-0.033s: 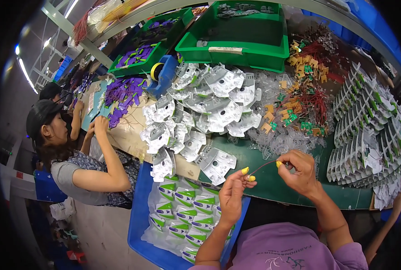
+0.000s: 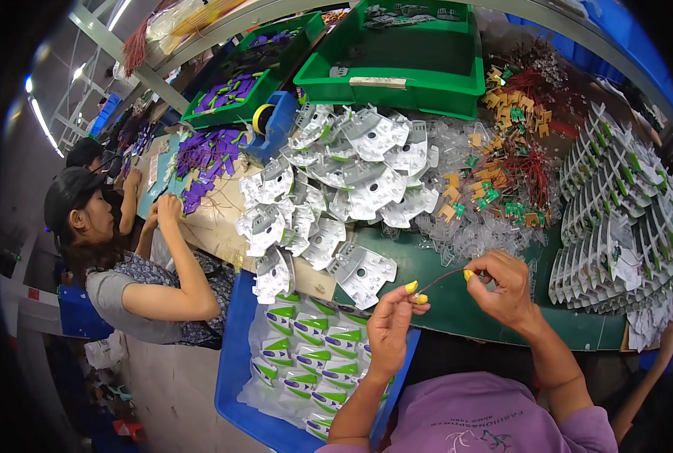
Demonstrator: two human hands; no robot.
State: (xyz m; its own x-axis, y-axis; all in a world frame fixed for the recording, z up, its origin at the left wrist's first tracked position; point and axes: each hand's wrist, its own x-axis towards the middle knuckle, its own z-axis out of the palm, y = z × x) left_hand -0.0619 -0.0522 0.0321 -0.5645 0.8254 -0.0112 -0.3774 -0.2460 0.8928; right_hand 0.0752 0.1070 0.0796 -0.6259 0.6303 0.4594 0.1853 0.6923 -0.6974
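Note:
Yellow finger covers sit on some fingertips of both hands. My left hand [image 2: 388, 326] pinches one end of a thin red wire [image 2: 444, 277]; whatever small part may be at that end is too small to make out. The wire's other end runs up to my right hand [image 2: 501, 288], whose thumb and forefinger are closed on it. Both hands are above the front edge of the green work mat [image 2: 472, 321]. Just beyond them lies a heap of clear plastic parts [image 2: 450, 234]. Closest to my left hand is a grey-white plastic shell [image 2: 362, 275].
More grey-white shells [image 2: 374, 189] pile up beyond. Orange pieces with green circuit boards [image 2: 487, 198] lie at right, near stacked shells [image 2: 616, 226]. Green bins [image 2: 397, 83] stand behind; a blue crate [image 2: 234, 377] of green-white parts sits lower left. A co-worker [image 2: 136, 279] works at left.

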